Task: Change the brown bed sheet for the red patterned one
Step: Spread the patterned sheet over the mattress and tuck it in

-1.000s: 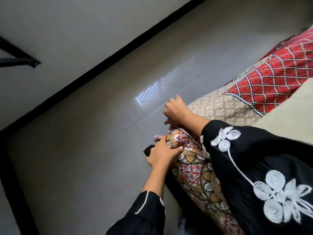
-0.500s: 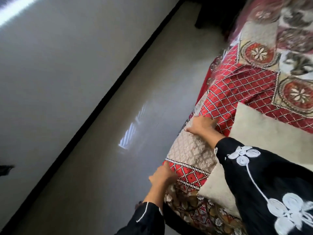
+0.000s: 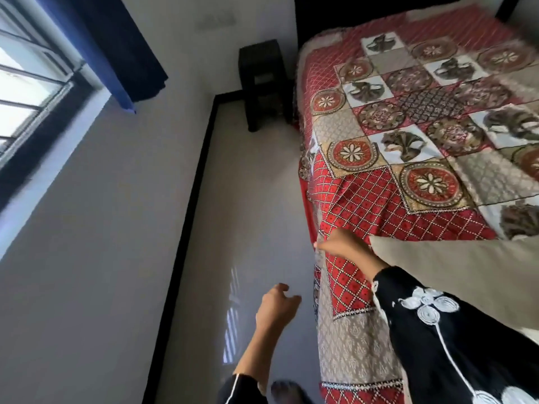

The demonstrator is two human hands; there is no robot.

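The red patterned sheet [image 3: 408,199] lies spread along the bed [image 3: 335,16], its side edge running away from the person; the right hand [image 3: 347,246] sits on that edge, pinching or pressing I cannot tell, while the left hand [image 3: 277,309] hangs loosely curled, empty, just beside it

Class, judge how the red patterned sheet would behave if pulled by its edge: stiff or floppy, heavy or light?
Probably floppy: the sheet hangs down at the side and creases near the right hand. Likely light, since it looks thin. Tugging could bunch it.
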